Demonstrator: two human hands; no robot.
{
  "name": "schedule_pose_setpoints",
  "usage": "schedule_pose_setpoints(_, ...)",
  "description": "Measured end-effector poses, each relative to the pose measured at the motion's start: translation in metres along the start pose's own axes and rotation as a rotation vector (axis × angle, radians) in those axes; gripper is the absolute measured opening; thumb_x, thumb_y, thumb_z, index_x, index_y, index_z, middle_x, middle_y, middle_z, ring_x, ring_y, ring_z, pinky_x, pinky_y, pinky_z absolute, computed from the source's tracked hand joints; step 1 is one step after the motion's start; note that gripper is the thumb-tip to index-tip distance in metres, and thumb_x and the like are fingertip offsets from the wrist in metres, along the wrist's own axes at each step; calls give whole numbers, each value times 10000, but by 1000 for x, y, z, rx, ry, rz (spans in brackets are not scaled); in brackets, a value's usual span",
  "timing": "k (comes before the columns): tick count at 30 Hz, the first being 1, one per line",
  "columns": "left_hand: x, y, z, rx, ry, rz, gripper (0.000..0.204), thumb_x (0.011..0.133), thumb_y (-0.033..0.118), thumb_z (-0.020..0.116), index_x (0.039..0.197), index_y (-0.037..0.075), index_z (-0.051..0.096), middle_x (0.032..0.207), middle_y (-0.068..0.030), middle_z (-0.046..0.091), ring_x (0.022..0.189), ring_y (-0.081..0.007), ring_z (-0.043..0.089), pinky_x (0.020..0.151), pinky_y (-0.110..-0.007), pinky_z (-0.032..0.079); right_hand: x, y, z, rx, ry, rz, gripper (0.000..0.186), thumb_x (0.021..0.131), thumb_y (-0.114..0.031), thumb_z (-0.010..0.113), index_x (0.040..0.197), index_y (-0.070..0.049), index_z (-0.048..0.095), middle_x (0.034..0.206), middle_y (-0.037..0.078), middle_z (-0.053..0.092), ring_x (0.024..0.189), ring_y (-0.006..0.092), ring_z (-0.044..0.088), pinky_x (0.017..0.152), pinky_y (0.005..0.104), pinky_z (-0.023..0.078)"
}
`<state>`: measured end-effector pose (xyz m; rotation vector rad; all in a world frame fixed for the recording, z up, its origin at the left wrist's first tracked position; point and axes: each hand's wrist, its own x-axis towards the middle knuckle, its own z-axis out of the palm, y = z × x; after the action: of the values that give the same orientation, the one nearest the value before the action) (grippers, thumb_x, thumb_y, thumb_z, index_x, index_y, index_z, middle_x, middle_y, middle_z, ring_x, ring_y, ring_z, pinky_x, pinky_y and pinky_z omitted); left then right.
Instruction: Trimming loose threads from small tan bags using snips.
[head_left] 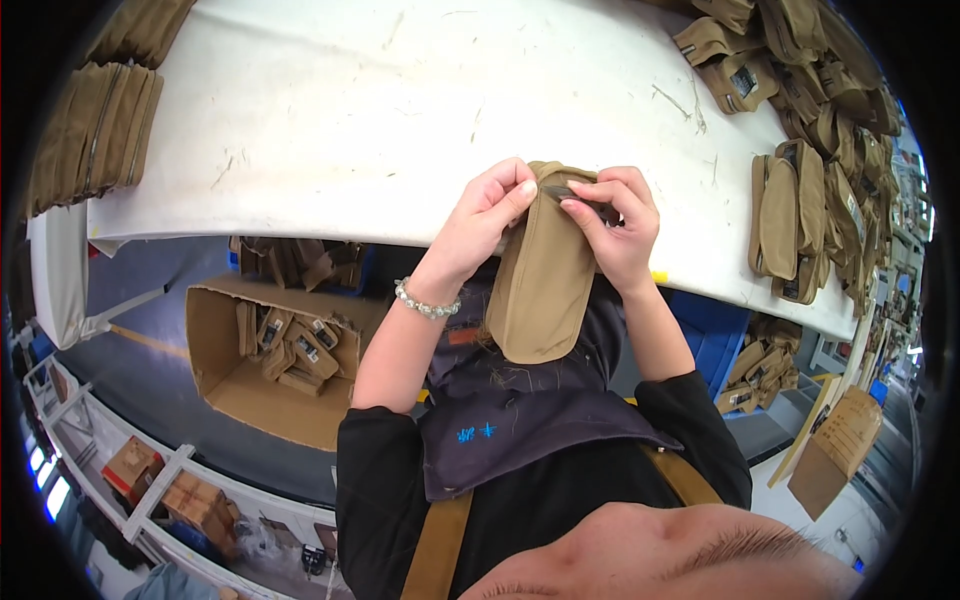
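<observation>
A tan fabric pouch (546,285), long with a rounded lower end, hangs over the table's near edge in front of my apron. My left hand (492,212) is closed, with thumb and forefinger pinching the pouch's upper left edge. Closed around small dark metal thread snips (604,211), my right hand (624,222) is at the pouch's upper right. The snips' tip points toward my left fingertips, at the seam. My right palm partly hides their body.
The white table (400,120) carries loose thread ends. Stacked tan pouches (100,130) stand at far left; a large heap of them (800,200) lies at right. Below the table are a cardboard box (275,385) of pouches and a blue bin (705,330).
</observation>
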<state>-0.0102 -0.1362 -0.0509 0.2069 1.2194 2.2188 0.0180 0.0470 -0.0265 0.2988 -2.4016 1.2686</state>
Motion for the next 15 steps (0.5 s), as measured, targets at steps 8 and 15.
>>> schedule_pose_setpoints(8, -4, 9, 6, 26, -12, -17, 190, 1012, 216, 497, 877, 82, 508, 756, 89, 456, 679, -5, 369, 614, -191, 339, -2, 30, -29, 1081, -13, 499, 387, 1013, -354, 442, 1116, 3, 554, 833, 48, 521, 600, 51, 369, 502, 167, 257)
schedule_pose_setpoints(15, -2, 8, 11, 11, 10, -8, 202, 1005, 247, 510, 869, 99, 533, 728, 93, 476, 633, -2, 357, 570, -177, 292, -11, 34, -33, 1015, -14, 407, 509, 1003, -446, 434, 1229, 8, 474, 762, -11, 463, 599, 45, 311, 507, 169, 230)
